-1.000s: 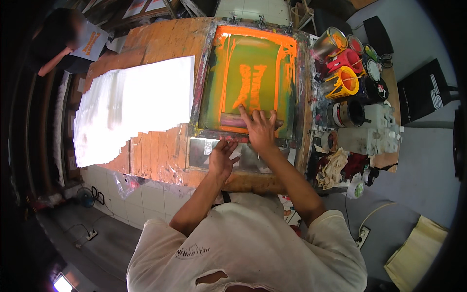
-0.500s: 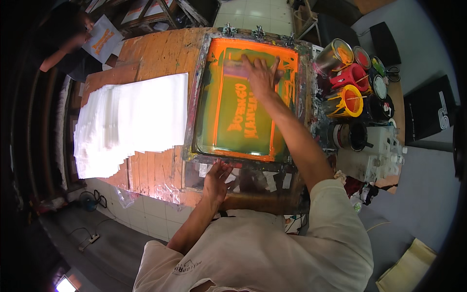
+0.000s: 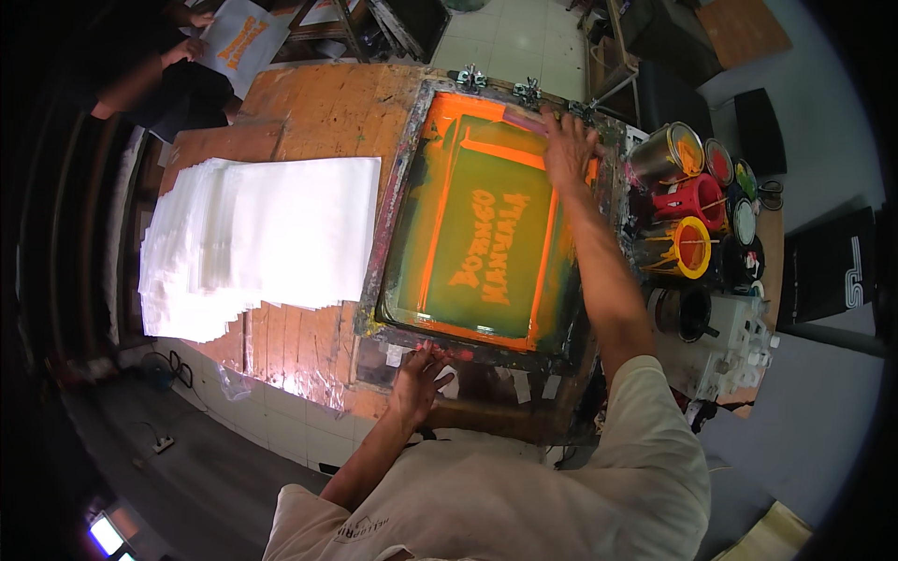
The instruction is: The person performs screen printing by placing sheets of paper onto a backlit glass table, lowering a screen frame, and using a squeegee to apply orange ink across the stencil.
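A screen-printing frame [image 3: 369, 290] lies on the table before me, its green mesh [image 3: 449, 262] bearing lettering and streaks of bright orange ink. At the far end of the mesh my right hand [image 3: 569, 154] is closed on a squeegee [image 3: 526, 122]. Only a purplish strip of the squeegee shows left of the hand; the rest is hidden beneath it. My left hand [image 3: 418, 381] grips the near edge of the frame, thumb and fingers around its rim. Metal clamps [image 3: 527, 91] hold the far side of the frame.
Left of the frame is a fanned stack of white sheets [image 3: 271, 234] on the wooden table [image 3: 309, 103]. Open ink cans [image 3: 669, 154] and a yellow-rimmed pot [image 3: 692, 248] crowd the right side. At the far left another person holds a printed sheet [image 3: 245, 42].
My right hand and the squeegee have moved farther away, to the far edge of the mesh. My left hand keeps its hold on the frame. The view has shifted, and the other person's sheet has moved.
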`<state>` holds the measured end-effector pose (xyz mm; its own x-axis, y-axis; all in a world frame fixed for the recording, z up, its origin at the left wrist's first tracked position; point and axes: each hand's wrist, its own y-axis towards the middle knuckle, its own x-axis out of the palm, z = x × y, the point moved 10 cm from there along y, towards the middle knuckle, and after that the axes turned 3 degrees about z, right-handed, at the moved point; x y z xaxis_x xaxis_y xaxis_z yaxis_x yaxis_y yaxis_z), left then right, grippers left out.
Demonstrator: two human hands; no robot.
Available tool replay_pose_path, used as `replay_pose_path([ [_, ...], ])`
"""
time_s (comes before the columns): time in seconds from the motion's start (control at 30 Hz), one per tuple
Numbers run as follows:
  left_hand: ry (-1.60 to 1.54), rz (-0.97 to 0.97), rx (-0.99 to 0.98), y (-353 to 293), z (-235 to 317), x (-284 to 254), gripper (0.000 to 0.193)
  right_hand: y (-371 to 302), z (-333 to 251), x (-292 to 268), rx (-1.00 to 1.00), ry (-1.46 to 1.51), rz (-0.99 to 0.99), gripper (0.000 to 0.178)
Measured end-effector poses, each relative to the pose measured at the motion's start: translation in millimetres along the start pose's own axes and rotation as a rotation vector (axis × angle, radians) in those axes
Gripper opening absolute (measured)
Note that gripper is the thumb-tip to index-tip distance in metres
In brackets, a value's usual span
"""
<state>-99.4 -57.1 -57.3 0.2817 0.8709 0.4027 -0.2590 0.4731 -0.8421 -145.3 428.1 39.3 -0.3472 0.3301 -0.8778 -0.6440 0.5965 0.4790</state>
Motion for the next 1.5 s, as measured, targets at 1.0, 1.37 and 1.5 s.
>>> replay_pose_path([
  [1.0,0.070,-0.704,0.524,-93.6,174.8,165.2,0.019,-68.6,-149.0,-354.1,-0.178,0.225,0.200,0.051],
  [1.37,1.509,0.530,1.141,105.7,206.3,75.0,0.046,29.7,-116.4,-376.9,-0.092,0.345,0.049,0.042],
  [1.5,1.373,0.264,1.091,119.4,218.6,93.5,0.031,59.2,-107.9,-382.8,-0.090,0.340,0.035,0.040],
])
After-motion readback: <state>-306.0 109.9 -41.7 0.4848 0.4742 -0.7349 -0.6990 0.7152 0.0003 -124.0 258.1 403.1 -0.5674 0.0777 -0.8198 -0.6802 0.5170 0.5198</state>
